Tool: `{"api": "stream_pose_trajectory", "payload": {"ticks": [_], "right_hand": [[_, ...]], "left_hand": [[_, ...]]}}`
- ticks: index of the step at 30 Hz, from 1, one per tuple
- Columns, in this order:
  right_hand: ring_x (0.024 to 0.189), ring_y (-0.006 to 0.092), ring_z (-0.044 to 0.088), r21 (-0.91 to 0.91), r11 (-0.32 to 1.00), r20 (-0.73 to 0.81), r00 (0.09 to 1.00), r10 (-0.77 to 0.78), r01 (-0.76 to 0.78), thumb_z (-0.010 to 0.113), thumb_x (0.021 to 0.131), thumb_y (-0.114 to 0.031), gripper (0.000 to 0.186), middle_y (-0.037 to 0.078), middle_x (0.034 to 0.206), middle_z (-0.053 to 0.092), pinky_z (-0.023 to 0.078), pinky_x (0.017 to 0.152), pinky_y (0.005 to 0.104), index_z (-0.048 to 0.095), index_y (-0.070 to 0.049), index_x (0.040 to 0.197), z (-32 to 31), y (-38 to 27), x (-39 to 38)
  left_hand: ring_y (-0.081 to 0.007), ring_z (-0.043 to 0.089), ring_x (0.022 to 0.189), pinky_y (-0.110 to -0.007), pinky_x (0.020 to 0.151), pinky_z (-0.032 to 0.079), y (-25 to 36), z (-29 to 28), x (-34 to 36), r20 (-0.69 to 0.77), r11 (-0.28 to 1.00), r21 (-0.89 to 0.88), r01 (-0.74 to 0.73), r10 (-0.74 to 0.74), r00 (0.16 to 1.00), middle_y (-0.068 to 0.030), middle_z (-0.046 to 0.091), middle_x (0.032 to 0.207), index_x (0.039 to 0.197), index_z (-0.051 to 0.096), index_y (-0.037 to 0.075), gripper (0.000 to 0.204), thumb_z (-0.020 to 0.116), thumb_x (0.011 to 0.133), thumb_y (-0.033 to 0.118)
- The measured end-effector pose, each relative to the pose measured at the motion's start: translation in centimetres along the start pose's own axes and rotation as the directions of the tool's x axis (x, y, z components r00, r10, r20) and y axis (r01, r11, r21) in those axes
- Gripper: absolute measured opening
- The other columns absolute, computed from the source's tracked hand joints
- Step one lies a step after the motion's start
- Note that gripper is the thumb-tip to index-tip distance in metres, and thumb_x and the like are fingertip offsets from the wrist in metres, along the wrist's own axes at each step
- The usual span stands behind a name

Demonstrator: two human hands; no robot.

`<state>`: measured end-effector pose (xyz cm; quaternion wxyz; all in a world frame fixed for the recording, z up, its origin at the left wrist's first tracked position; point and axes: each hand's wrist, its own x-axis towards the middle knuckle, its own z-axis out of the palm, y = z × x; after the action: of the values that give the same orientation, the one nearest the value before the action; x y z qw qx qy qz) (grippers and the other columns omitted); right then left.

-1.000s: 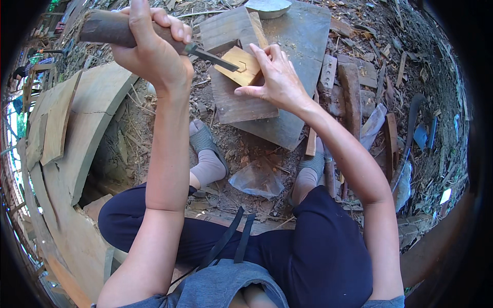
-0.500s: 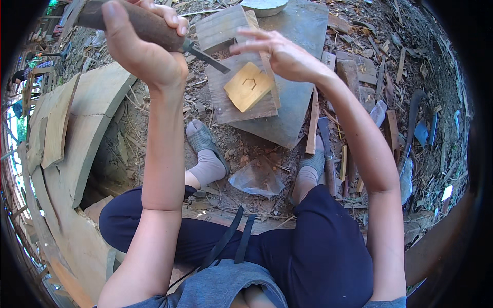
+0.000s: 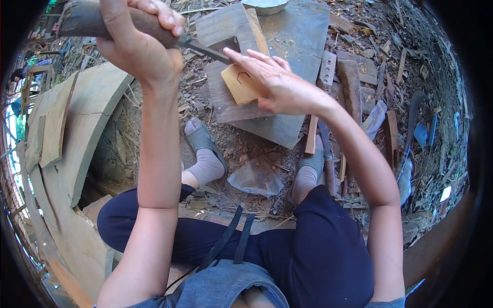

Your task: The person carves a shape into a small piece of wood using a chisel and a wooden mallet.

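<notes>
My left hand [image 3: 141, 56] is closed round the thick brown wooden handle of a chisel [image 3: 208, 52], whose narrow metal blade slants down to the right. Beneath the blade tip lies a yellowish wooden block [image 3: 233, 86] with a small angular outline cut or marked on its top. Over the block's right side is my right hand [image 3: 285, 87], fingers stretched out and its index fingertip by the end of the blade. The thumb is at the block's lower right edge. That hand covers much of the block. A notched wooden board [image 3: 221, 105] supports the block.
A grey slab [image 3: 305, 46] lies under the board, with a round pale object [image 3: 265, 5] at its far end. Wood offcuts and long tools lie to the right. Large curved planks [image 3: 97, 113] stand at left. A clear plastic bag [image 3: 257, 177] is between my feet.
My right hand has come down and left over the block, covering its right side. The chisel and left hand have shifted slightly up and left, the blade now lying flatter.
</notes>
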<state>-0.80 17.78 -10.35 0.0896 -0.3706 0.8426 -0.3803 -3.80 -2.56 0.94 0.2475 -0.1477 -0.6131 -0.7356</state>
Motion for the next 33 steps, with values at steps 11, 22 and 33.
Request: {"api": "stream_pose_trajectory", "payload": {"ticks": [11,22,33], "right_hand": [[0.119,0.0365,0.048,-0.068,0.979,-0.361,0.919,0.156,-0.193,0.078,0.073,-0.034,0.097,0.023,0.131,0.048,0.038,0.101,0.05,0.029,0.008,0.145,3.1,-0.4,-0.9],[0.118,0.036,0.05,0.022,0.996,-0.277,0.957,0.089,-0.086,0.073,0.077,-0.021,0.09,0.02,0.129,0.054,0.039,0.106,0.0426,0.024,0.004,0.148,2.6,1.3,0.0],[0.12,0.0357,0.049,0.036,0.995,-0.271,0.957,0.099,-0.092,0.073,0.078,-0.021,0.09,0.018,0.132,0.054,0.039,0.108,0.0426,0.024,-0.002,0.15,2.8,1.3,0.0]], "left_hand": [[-0.0148,0.049,0.05,-0.03,0.044,0.038,-0.7,1.3,-0.1,-0.013,0.998,-0.064,-0.004,0.003,1.0,-0.0048,0.049,0.067,0.083,0.052,0.009,0.038,0.06,0.093,0.044],[-0.0088,0.046,0.038,-0.022,0.031,0.037,-1.1,5.0,-0.4,-0.161,0.999,-0.027,-0.033,0.028,0.987,0.0008,0.047,0.059,0.081,0.048,0.012,0.035,0.063,0.094,0.041],[-0.0085,0.045,0.038,-0.023,0.032,0.037,-2.3,4.4,0.1,-0.317,0.998,0.021,0.061,-0.051,0.947,0.0015,0.046,0.06,0.08,0.048,0.011,0.034,0.066,0.093,0.037]]}}
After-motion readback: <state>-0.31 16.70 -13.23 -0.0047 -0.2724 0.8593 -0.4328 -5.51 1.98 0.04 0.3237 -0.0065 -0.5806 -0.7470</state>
